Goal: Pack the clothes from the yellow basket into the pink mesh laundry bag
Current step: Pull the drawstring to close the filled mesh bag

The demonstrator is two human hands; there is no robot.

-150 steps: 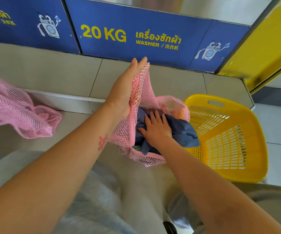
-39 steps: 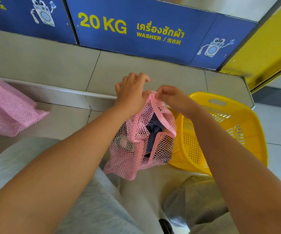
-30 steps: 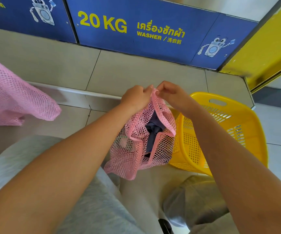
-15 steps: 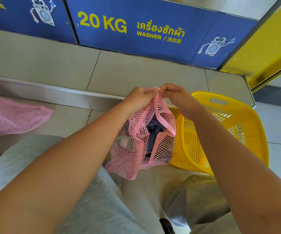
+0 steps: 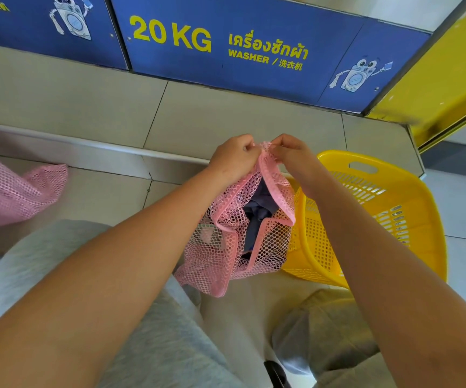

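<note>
Left hand (image 5: 233, 155): curled tight, fingers pinching the top edge of the bag's mouth.
Right hand (image 5: 293, 152): curled tight too, fingertips pinching the same edge, knuckles almost touching the left hand's.
Pink mesh laundry bag (image 5: 226, 247): hanging from both hands, above the lap, just left of the basket and touching its side; mouth pulled narrow at the top, open lower down.
Clothes (image 5: 257, 211): dark blue cloth down inside the bag, showing through the gap and the holes; a small pale patch on the left side, too unclear to name.
Yellow basket (image 5: 388, 219): on the floor at the right, tipped toward the bag; nothing to see inside the part in view.
Done so far: clothes look packed into the bag, basket looks empty.
Left to do: probably only closing the mouth of the bag; string or zip not visible, so cannot tell how.
Other pink mesh (image 5: 10, 189): off at the far left, apart from the hands.
Blue panel (image 5: 254, 51): behind, at the top.
Writing on panel: big yellow "20 KG", a Thai line, then "WASHER /" with Chinese signs.
Pictures on panel: little cartoon washing machines with eyes and arms.
Brand name: none readable.
</note>
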